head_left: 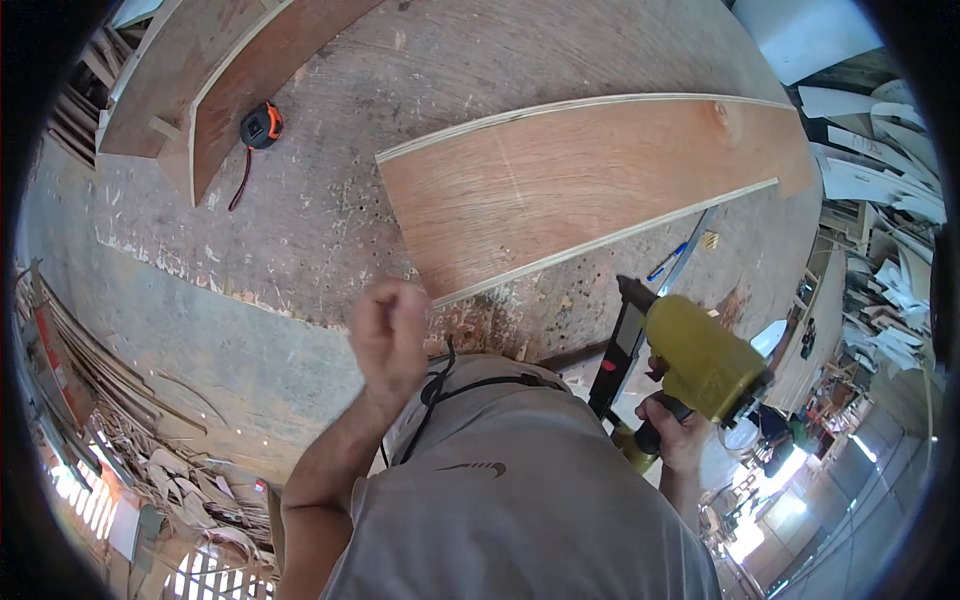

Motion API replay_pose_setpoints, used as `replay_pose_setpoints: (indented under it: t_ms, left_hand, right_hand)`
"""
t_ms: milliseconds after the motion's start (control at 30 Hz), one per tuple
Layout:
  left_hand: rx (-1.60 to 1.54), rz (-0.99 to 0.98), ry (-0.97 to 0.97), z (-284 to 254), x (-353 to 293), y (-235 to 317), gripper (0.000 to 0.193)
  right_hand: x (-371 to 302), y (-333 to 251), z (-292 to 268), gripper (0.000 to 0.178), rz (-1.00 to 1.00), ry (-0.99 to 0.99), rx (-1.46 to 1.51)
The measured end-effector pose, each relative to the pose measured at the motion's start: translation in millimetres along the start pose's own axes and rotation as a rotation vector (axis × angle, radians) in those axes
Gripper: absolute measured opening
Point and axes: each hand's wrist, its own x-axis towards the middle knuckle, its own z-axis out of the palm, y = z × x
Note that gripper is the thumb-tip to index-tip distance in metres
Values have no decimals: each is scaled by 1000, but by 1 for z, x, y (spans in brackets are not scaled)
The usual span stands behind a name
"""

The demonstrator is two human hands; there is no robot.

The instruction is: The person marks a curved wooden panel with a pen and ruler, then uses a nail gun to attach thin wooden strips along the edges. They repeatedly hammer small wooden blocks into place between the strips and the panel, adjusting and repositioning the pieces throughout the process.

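In my right hand [677,432] is a yellow-green nail gun [700,355], gripped by its dark handle. Its black nose and magazine slant over the front edge of the worktable. My left hand [390,335] is raised by the near left corner of a curved plywood piece [590,185]. The fingers of that hand are curled in, and anything within them is hidden. Pale strips run along the long edges of the plywood piece, which lies on the worktable [330,215].
A black and orange tape measure [262,126] with a wrist cord lies beside a curved plywood frame [240,75] at the far left. Right of the plywood piece are a blue pen [666,262] and a metal strip [688,250]. Wood offcuts [175,485] cover the floor at the left.
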Motion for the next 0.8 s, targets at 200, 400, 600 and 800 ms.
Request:
replay_pose_setpoints:
  t_ms: [200, 400, 600, 800]
  left_hand:
    - [203, -50, -731, 45, 3, 29, 35]
    - [-228, -81, -624, 65, 6, 19, 54]
    - [-299, -75, -598, 65, 8, 1, 62]
    - [-318, -75, -589, 64, 10, 2, 63]
  right_hand:
    - [11, -60, 17, 26, -8, -257, -196]
    - [23, -75, 24, 24, 7, -422, -518]
    - [28, -84, 39, 22, -103, -393, -547]
    - [28, -99, 50, 22, -18, -387, -578]
